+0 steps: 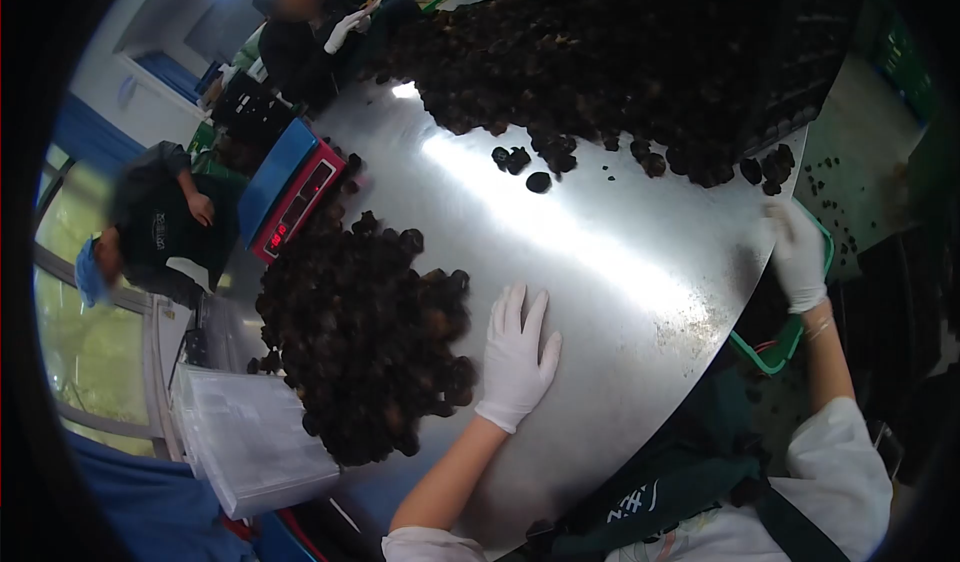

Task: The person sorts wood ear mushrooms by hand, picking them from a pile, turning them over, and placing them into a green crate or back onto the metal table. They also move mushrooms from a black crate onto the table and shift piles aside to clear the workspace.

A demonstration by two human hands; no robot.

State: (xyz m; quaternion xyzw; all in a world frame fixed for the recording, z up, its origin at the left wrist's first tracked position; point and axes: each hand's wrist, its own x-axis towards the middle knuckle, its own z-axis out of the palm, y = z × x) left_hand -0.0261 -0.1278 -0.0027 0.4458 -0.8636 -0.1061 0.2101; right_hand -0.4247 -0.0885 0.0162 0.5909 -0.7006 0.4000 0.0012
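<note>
My left hand (517, 362), in a white glove, lies flat on the metal table (590, 332) with its fingers spread. Close beside its fingertips is a smaller heap of dark, roundish, mushroom-like pieces (365, 337). My right hand (797, 259), also gloved in white, is at the table's right edge, over a green-rimmed basket (772, 362); its fingers are blurred. A few loose dark pieces (775, 167) lie just beyond it. A much larger heap of the same pieces (600, 52) covers the far side of the table.
A red digital scale (305, 202) with a blue top stands past the smaller heap. Stacked clear plastic trays (250, 437) are at the left edge. Two people in blue caps, one person (165, 217) at left and another person (300, 42) farther back, are across the table. Bits litter the floor at right.
</note>
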